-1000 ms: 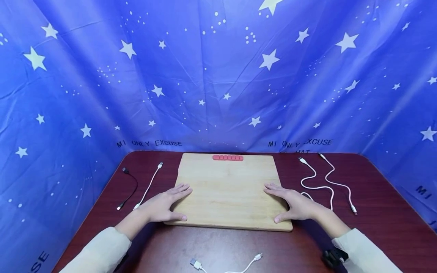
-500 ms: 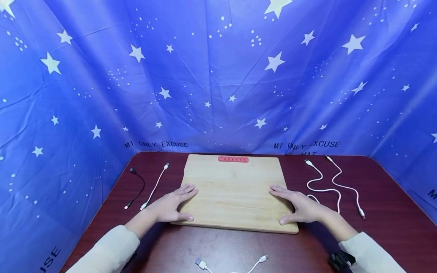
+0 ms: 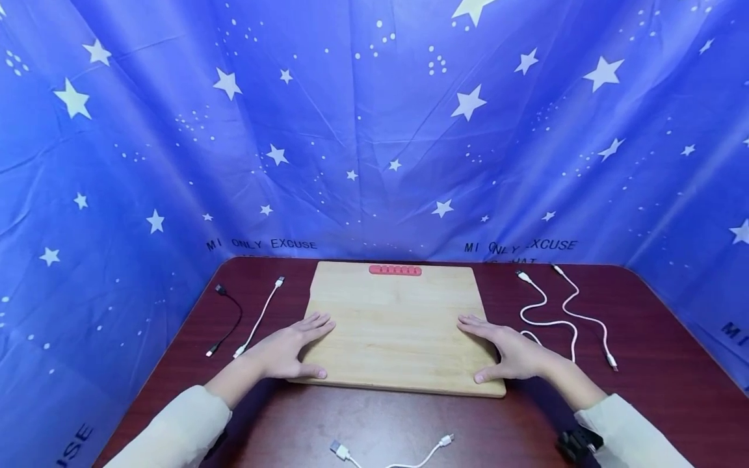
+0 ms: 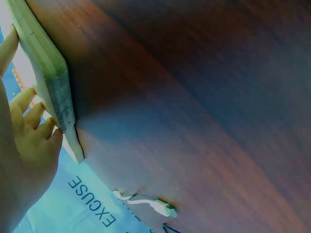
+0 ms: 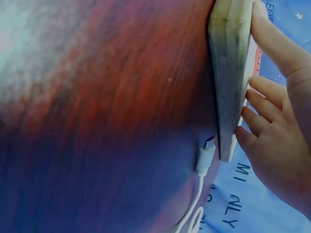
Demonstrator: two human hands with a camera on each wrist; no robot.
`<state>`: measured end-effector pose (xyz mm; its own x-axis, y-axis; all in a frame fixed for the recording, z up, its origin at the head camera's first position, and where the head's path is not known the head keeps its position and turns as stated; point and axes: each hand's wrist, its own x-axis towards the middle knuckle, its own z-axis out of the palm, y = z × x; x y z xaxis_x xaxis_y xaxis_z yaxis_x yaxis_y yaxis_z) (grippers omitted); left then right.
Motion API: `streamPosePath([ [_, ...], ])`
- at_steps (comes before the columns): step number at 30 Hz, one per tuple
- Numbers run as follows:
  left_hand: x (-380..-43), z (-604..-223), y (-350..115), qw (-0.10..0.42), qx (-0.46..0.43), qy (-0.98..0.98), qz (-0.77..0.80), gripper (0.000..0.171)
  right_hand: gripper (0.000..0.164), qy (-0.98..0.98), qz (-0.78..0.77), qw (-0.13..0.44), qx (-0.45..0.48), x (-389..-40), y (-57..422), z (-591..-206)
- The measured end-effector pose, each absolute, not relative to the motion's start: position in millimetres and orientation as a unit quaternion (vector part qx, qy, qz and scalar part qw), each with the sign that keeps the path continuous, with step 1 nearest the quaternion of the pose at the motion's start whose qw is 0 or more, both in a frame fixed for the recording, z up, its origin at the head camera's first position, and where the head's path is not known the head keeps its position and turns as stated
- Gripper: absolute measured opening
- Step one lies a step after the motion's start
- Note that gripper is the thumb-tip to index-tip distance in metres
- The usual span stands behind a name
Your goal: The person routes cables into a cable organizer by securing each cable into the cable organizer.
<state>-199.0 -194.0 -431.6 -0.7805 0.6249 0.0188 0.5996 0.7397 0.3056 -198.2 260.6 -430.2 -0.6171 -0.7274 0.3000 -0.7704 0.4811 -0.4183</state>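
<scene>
A blue cloth backdrop printed with white stars (image 3: 363, 123) and black lettering hung in folds behind and along the sides of a dark red-brown, wood-grained table with rounded far corners (image 3: 328, 416). In the middle of that table lay a pale, rectangular wooden board (image 3: 394, 331), flat, its far edge near the table's far edge.

The person's left hand (image 3: 292, 348) rested on the board's left side and the right hand (image 3: 506, 351) on its right side. Each was spread wide, fingers fairly straight on the upper face and thumb held apart toward the near corner. Pale, loose cloth sleeves (image 3: 632, 432) covered the forearms.

To the right of the board, 2 long white cables (image 3: 588, 318) curved side by side; the right wrist view showed a white plug (image 5: 205, 156) just beside the board's edge. Near the table's front, a white cable with a USB plug (image 3: 341, 450) ran partly out of the head view. To the left lay a shorter white cable (image 3: 259, 318) and a short, thin black cable (image 3: 238, 320), apart from each other.

At the middle of the board's far edge sat a small red, slotted strip with rounded ends (image 3: 394, 270).
</scene>
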Motion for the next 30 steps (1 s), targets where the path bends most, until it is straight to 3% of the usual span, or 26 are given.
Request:
streamPosePath([
  [18, -197.7, -425.8, -200.2, 0.026, 0.35, 0.925, 0.145, 0.079, 0.086, -0.887, 0.235, 0.036, 0.397, -194.7, 256.6, -422.3],
  [30, -192.2, -426.9, -199.5, -0.01, 0.362, 0.921, 0.141, 0.071, 0.07, -0.901, 0.194, 0.075, 0.381, -183.0, 252.9, -421.8],
])
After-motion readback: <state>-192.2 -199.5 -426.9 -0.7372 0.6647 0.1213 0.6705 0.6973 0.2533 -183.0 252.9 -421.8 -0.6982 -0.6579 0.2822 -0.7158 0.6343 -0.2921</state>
